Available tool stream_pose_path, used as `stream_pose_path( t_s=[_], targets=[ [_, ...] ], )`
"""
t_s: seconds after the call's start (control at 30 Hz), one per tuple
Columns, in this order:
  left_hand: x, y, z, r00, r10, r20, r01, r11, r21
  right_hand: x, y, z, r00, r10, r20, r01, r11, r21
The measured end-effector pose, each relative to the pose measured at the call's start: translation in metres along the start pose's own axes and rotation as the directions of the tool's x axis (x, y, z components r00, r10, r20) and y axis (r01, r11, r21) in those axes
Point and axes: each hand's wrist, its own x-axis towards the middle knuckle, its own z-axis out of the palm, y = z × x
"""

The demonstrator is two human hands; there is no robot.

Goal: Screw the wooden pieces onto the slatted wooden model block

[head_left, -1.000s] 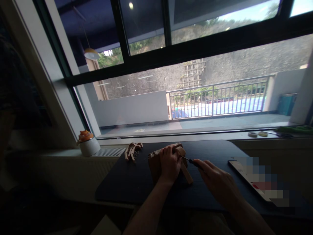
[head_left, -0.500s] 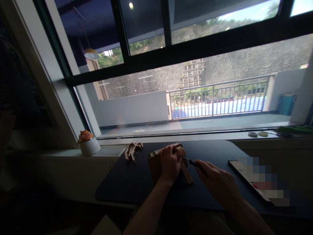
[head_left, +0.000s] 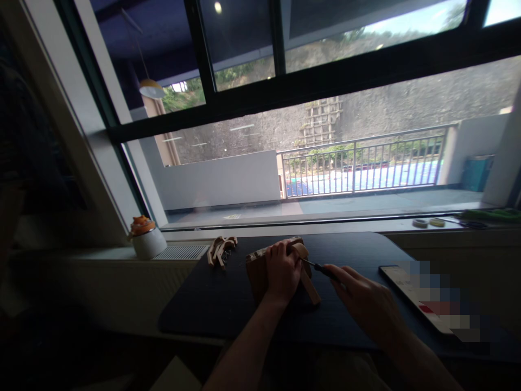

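Observation:
My left hand (head_left: 282, 270) is clamped over a small wooden assembly (head_left: 256, 269) that stands on the dark table (head_left: 211, 304), its fingers wrapped round the top. A wooden slat (head_left: 310, 287) slopes down from the assembly toward me. My right hand (head_left: 362, 304) grips a thin screwdriver (head_left: 319, 267) with a dark handle. Its tip points left and meets the wood just beside my left fingers.
Loose wooden parts (head_left: 220, 248) lie at the table's back left. A white jar with an orange lid (head_left: 145, 239) stands on the sill by a vent grille (head_left: 181, 252). A flat card or sheet (head_left: 411, 293) lies at the right. Tape rolls (head_left: 427, 222) rest on the far sill.
My right hand has shifted slightly around the screwdriver handle, with the wrist turning a little. The left hand and the wooden assembly have stayed put.

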Motion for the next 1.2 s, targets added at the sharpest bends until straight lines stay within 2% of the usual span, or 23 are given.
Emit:
stream_pose_path(
  t_s=[0.3, 0.57, 0.93, 1.2],
  targets=[
    [-0.0001, 0.0007, -0.0016, 1.000, 0.007, -0.010, -0.007, 1.000, -0.001, 0.0030, -0.0051, -0.0031, 0.989, 0.134, 0.064, -0.136, 0.990, 0.033],
    [0.0002, 0.0012, -0.0016, 1.000, 0.004, -0.010, -0.004, 1.000, -0.006, -0.0003, -0.0047, 0.0017, 0.991, 0.133, 0.022, -0.135, 0.987, 0.084],
    [0.0002, 0.0012, -0.0001, 1.000, -0.015, -0.005, 0.015, 1.000, -0.009, 0.0004, -0.0040, 0.0059, 0.995, 0.103, 0.005, -0.103, 0.993, 0.057],
    [0.0000, 0.0009, 0.0004, 1.000, -0.014, -0.008, 0.014, 1.000, -0.007, 0.0020, -0.0081, 0.0044, 0.981, 0.181, 0.067, -0.188, 0.974, 0.129]
  ],
)
